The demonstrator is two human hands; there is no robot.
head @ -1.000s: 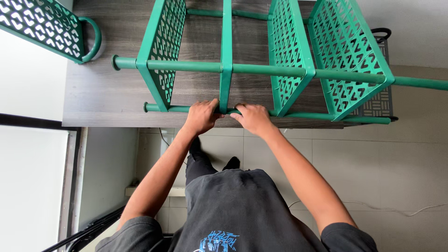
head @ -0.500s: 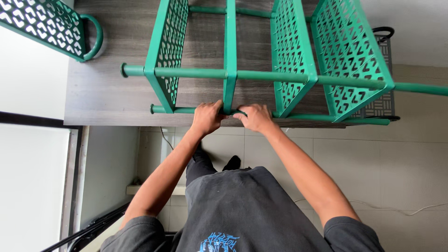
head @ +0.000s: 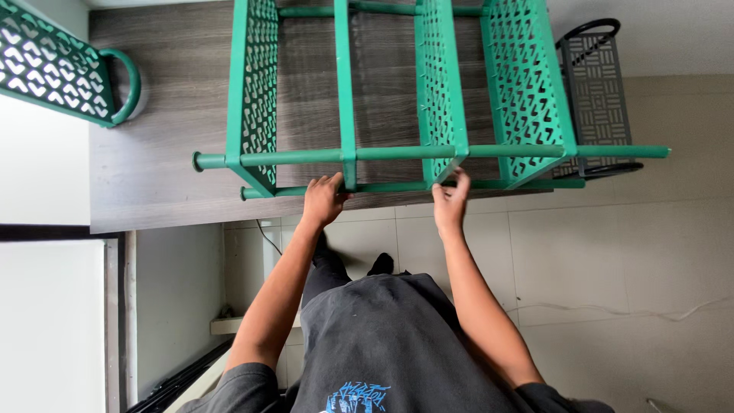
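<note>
A green metal rack (head: 428, 153) with perforated shelves lies on its side on a grey wood-grain tabletop (head: 153, 168). Its long tubes run left to right near the table's front edge. My left hand (head: 323, 200) grips the lower tube just left of the middle upright bar. Farther right, my right hand (head: 451, 200) holds the same tube below the corner of the middle perforated shelf. Both arms reach forward over my dark shirt.
A loose green perforated shelf with a round handle (head: 61, 69) lies at the table's left corner. A dark grey rack (head: 596, 92) stands behind the green one on the right. Pale floor tiles (head: 612, 252) and a thin cable (head: 612, 312) lie below.
My right hand has slid rightwards along the lower tube, away from my left hand. The view has shifted, so the rack now sits farther right and closer.
</note>
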